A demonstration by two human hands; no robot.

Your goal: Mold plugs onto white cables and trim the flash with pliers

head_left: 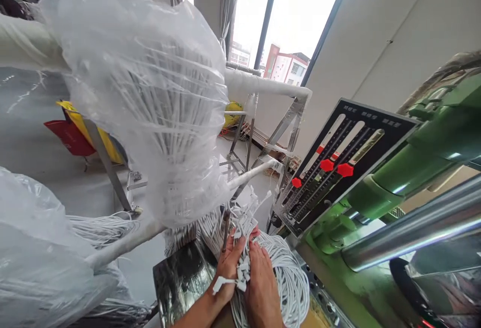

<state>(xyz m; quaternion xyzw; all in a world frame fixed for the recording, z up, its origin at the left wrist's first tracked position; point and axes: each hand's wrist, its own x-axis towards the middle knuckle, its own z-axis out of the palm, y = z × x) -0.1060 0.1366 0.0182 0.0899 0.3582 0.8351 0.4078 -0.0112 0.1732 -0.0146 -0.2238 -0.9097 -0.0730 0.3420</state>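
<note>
Clear polythene sacks of coiled white cord slump at far left, beside a white padded pipe. Red and yellow bags lie further back, partly hidden by a large polythene-wrapped bundle of white cords that looms at left of centre, its strands packed tightly inside the film.

At bottom centre, a worker's left hand is closed around a loose bunch of white cords, with white plastic tags jutting from the fist. A slim dark rod stands just behind the fingers. The right hand lies against the same bunch with its fingers bent over it, though how firmly it holds cannot be told. A foil-faced panel sits just left of the hands, and a coil of white cord curves away to their right, with no tags visible on it.

As things stand, the large bundle is bagged, while the bunch in the hands and the coil lie unwrapped.

At far right, a black scale panel with red knobs is mounted beside a green machine and a polished steel rod.
</note>
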